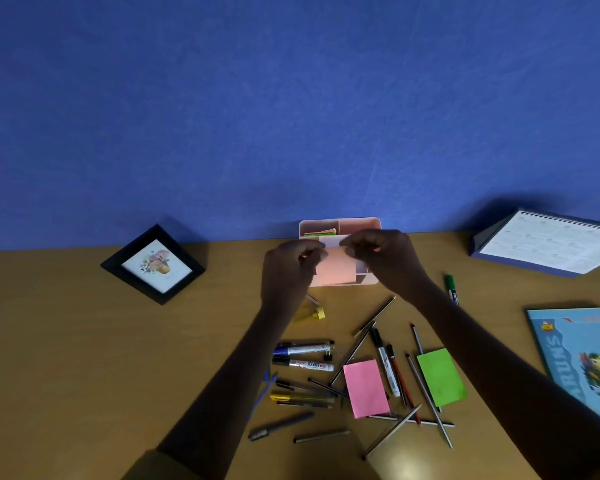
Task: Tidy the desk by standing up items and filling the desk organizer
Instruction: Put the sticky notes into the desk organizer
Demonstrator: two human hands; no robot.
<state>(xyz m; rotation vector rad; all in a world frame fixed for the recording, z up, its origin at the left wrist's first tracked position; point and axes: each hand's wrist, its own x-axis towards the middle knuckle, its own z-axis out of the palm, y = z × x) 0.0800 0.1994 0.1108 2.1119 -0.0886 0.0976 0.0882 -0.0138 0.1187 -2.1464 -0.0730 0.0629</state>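
Observation:
A pale pink desk organizer [359,223] stands at the back of the desk against the blue wall, with coloured sticky notes [321,232] in its rear left compartment. Over its front, my left hand [286,271] and my right hand [383,258] both pinch the top edge of a light pink sticky note pad [336,270], which hangs upright and hides the front compartments. Closer to me lie a pink pad [366,388], a green pad [440,375], several markers [303,356] and several pens and pencils [426,393].
A black picture frame [153,264] stands at the left. A spiral desk calendar [548,244] stands at the back right. A blue book [582,355] lies at the right edge, a green marker [451,289] beside my right wrist, and a yellow item [314,313] under my left wrist.

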